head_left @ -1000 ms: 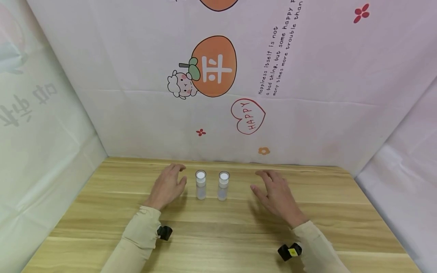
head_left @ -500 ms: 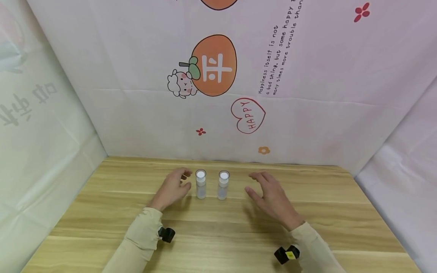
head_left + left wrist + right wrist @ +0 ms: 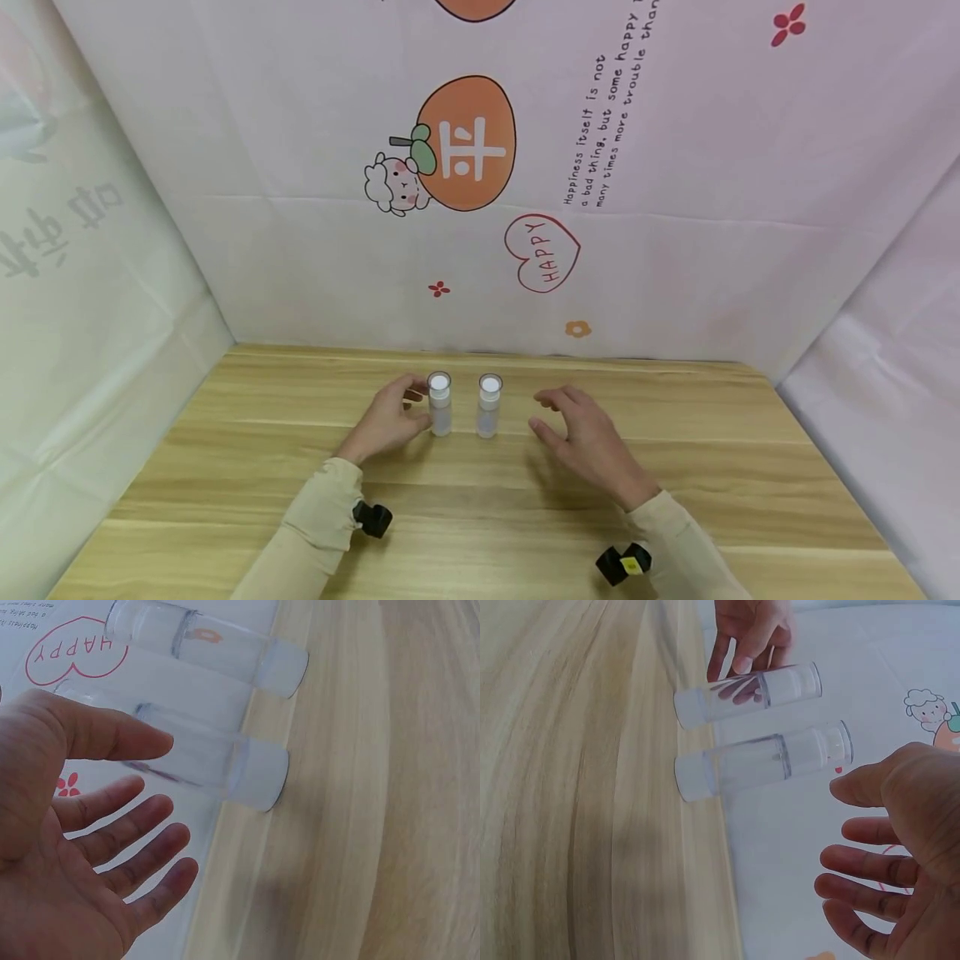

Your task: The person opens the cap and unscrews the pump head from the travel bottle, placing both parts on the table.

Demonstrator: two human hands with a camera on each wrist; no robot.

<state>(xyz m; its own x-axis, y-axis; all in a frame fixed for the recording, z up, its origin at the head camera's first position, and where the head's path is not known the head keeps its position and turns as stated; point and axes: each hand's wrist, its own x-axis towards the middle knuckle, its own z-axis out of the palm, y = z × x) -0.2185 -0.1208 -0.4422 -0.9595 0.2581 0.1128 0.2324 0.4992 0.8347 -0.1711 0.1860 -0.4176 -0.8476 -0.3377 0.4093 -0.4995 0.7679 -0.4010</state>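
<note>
Two clear bottles with white bases and clear caps stand upright side by side on the wooden table. My left hand (image 3: 386,423) is right beside the left bottle (image 3: 440,408), thumb and fingers spread at its side; whether it touches the bottle I cannot tell. In the left wrist view the thumb of the left hand (image 3: 82,787) overlaps that bottle (image 3: 199,757), its fingers relaxed. My right hand (image 3: 592,442) hovers to the right of the right bottle (image 3: 488,410), apart from it. The right wrist view shows the right hand (image 3: 900,855) with loosely bent fingers, holding nothing.
The wooden table (image 3: 480,517) runs back to a white printed cloth (image 3: 315,250) hanging behind the bottles. More white cloth hangs on the left (image 3: 90,333) and right sides. A small black camera sits at each wrist.
My left hand has moved right, up to the left bottle. My right hand has drifted left toward the right bottle. Both bottles stay where they were.
</note>
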